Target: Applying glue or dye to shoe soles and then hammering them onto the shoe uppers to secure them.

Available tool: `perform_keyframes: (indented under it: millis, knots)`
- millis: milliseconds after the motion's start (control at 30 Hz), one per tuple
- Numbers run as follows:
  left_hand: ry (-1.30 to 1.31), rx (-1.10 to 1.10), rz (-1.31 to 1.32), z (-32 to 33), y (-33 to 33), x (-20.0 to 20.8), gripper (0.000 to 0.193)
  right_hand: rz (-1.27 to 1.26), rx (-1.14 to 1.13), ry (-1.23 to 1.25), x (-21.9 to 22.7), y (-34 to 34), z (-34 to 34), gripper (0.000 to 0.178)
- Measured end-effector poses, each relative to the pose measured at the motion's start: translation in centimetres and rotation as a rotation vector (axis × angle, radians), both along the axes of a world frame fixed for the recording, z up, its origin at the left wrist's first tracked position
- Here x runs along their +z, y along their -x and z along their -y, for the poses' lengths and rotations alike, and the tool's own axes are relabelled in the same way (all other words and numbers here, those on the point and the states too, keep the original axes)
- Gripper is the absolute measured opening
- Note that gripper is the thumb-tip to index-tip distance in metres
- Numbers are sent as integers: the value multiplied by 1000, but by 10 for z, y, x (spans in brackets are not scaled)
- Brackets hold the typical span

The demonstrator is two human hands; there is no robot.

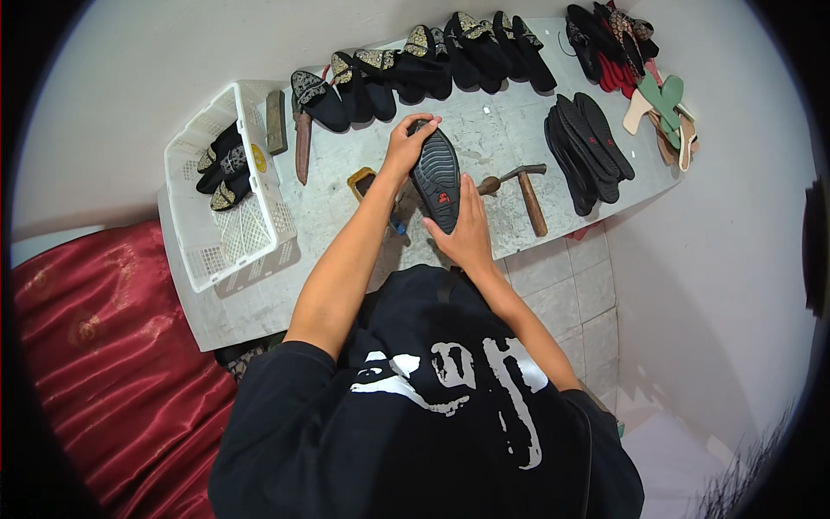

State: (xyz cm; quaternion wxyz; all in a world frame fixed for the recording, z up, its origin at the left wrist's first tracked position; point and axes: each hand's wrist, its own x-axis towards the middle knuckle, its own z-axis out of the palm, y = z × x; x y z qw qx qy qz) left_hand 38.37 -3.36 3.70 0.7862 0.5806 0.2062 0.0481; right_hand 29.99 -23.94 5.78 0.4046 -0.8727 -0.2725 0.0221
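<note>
One sole point(437, 177), above the bench point(510, 138) near its front edge: left hand point(405, 149) grasping the far end, right hand point(468, 227) the near end — long axis pointing away from that edge.

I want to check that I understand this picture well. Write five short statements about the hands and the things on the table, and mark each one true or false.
1. The left hand and the right hand are both on one ribbed black sole. True.
2. The left hand is at the lower end of the sole in the picture. False: it is at the upper end; the right hand is at the lower end.
3. The hammer lies to the right of both hands. True.
4. The white basket is empty. False: dark slippers lie in the white basket.
5. A row of black footwear stretches along the far side of the table. True.
</note>
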Motion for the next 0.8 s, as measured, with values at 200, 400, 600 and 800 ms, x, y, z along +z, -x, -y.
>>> perform_keyframes:
  millis: [200,400,600,800]
  knots:
    - [84,24,42,6,-6,-1,22,-22,-43,58,-3,4,-8,98]
    - [3,53,75,3,-9,-16,18,-60,-55,99,-2,2,-12,96]
    - [-32,56,63,6,-13,-17,17,-14,-93,101,-2,-6,-17,94]
    - [5,76,55,5,-8,-13,13,72,-95,164,-5,-5,-21,91]
